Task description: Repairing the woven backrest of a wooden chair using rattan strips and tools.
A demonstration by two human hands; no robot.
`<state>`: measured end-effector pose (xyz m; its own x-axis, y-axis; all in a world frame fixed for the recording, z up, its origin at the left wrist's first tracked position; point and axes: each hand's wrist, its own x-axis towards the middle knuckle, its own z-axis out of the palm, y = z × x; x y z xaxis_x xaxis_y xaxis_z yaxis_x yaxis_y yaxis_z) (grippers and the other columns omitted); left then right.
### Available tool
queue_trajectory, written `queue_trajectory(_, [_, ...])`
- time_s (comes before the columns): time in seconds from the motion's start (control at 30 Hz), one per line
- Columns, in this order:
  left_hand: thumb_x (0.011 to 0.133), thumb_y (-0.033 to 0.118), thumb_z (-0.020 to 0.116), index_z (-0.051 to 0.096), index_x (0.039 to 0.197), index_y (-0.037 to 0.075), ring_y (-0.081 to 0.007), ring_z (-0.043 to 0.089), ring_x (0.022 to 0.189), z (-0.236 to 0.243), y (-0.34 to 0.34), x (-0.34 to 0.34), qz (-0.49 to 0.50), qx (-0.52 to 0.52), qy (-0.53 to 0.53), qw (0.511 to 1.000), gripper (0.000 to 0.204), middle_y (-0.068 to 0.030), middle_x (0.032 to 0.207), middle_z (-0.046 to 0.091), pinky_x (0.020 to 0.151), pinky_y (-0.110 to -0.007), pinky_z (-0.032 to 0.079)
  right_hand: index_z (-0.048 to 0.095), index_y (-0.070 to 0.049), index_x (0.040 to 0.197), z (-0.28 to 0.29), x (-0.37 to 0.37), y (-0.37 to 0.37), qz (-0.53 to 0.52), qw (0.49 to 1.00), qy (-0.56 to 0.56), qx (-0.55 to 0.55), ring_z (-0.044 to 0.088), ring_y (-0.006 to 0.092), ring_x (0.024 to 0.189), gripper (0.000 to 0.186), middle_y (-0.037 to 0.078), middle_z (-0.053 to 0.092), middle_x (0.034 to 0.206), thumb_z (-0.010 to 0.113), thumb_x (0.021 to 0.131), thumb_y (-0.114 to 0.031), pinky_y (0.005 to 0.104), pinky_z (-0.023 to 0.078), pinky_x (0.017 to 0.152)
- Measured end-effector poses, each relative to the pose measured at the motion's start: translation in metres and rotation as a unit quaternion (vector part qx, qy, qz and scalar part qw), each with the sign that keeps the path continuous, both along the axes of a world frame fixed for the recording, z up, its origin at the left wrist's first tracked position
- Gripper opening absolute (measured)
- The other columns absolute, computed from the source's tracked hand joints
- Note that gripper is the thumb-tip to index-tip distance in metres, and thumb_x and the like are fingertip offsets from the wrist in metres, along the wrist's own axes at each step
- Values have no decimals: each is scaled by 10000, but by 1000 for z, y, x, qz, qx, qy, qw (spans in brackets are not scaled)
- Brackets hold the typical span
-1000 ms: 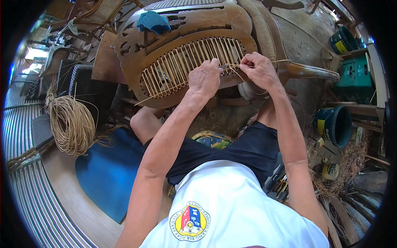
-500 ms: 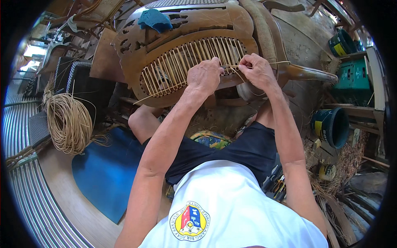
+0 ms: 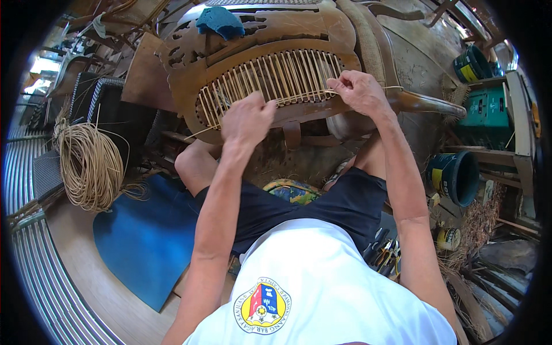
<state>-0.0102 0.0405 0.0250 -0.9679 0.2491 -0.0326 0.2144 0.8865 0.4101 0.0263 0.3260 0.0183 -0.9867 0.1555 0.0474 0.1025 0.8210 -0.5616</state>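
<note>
A brown carved wooden chair part [image 3: 302,27] tilts before me, its oval opening strung with several pale cane strands [image 3: 259,80]. At the opening's lower edge my left hand [image 3: 247,119] is closed in a fist, pulled off to the left; a thin cane strand [image 3: 307,96] runs between it and my right hand along that edge. My right hand [image 3: 363,92] has thumb and finger pinched on the strand at the lower right corner. Its loose end sticks out to the right past the knuckles. What sits inside my left fist is mostly hidden.
On the wood lies a blue sponge [image 3: 220,23]. A coil of cane [image 3: 91,167] hangs at the left above a blue sheet [image 3: 144,241]. To the right stand a dark bucket [image 3: 457,177] and a green crate [image 3: 487,118]; hand tools [image 3: 386,253] lie beside my right thigh.
My left hand has moved left and nearer to me, away from the right hand, and the strand now stretches along the lower edge. My right hand has shifted slightly right.
</note>
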Motion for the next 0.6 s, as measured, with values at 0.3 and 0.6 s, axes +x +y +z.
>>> queue_trajectory(0.3, [935, 449, 708, 647, 847, 46, -420, 688, 801, 12, -71, 24, 86, 46, 44, 994, 417, -204, 793, 702, 710, -487, 521, 764, -174, 956, -18, 5, -28, 87, 977, 124, 151, 625, 268, 987, 82, 31, 694, 977, 730, 902, -224, 443, 450, 925])
queue_trajectory(0.6, [951, 425, 724, 650, 846, 51, -291, 622, 653, 28, -204, 58, 230, -17, 29, 973, 395, -126, 718, 666, 675, -431, 502, 753, -151, 1068, -7, 5, -27, 105, 979, 86, 150, 592, 267, 1069, 176, 38, 667, 1033, 723, 897, -184, 441, 429, 967])
